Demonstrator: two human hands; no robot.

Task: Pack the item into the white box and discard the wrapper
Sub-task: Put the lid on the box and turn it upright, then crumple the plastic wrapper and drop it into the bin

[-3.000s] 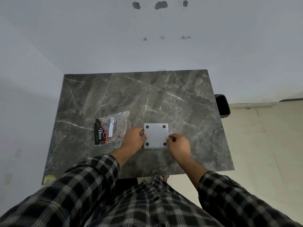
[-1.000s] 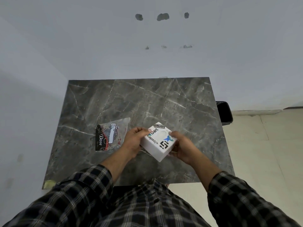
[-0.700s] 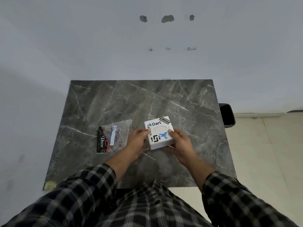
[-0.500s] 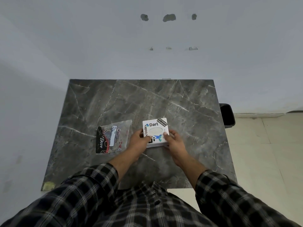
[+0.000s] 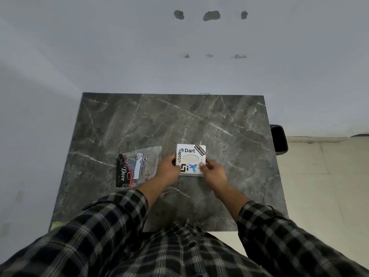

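The white box [image 5: 190, 154] rests on the dark marble table [image 5: 229, 136], its sticker-covered top with an oval opening facing up. My left hand [image 5: 167, 166] grips its left edge and my right hand [image 5: 212, 168] grips its right front corner. To the left of the box lies a flat clear plastic wrapper [image 5: 137, 166] with black and red print; it looks flat, and I cannot tell whether anything is inside it.
A black bin [image 5: 279, 137] stands on the floor past the table's right edge. Walls close off the table's far and left sides. A yellowish scrap [image 5: 57, 224] sits at the near left corner.
The box was bottom up on the table, then was lifted and turned over in both hands. It now sits on the table with its stickered top up.
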